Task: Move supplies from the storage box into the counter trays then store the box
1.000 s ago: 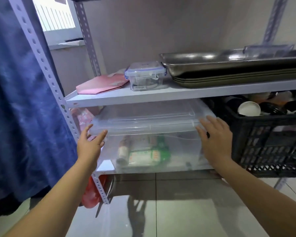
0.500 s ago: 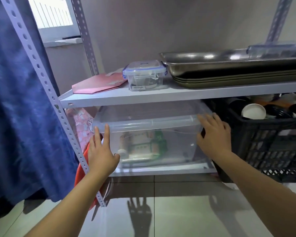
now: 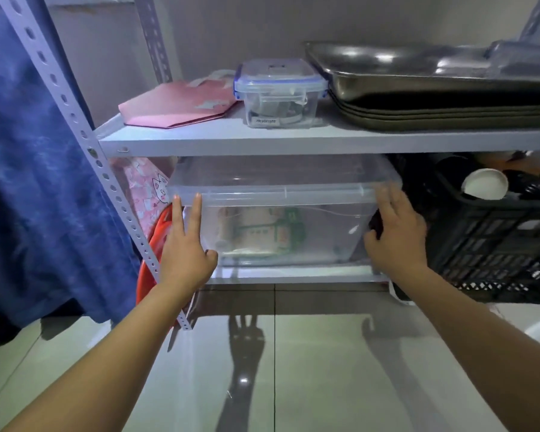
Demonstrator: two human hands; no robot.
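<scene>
A clear plastic storage box (image 3: 321, 194) with a lid sits on the lowest shelf (image 3: 293, 273) of a metal rack, well under the shelf above. Green and white packets (image 3: 262, 232) show through its front wall. My left hand (image 3: 186, 247) lies flat against the box's front left corner, fingers spread and pointing up to the lid rim. My right hand (image 3: 396, 235) presses the front right corner with fingers apart. Neither hand wraps around anything.
A black plastic crate (image 3: 493, 244) with cups stands right of the box. On the upper shelf lie a pink paper bag (image 3: 181, 104), a small clip-lid container (image 3: 279, 95) and stacked steel trays (image 3: 434, 88). A blue curtain (image 3: 28, 182) hangs left; a red object (image 3: 156, 238) leans by the rack post.
The box has slid further back under the upper shelf. Both hands followed it in, the left shifting from the lid edge to the front left corner.
</scene>
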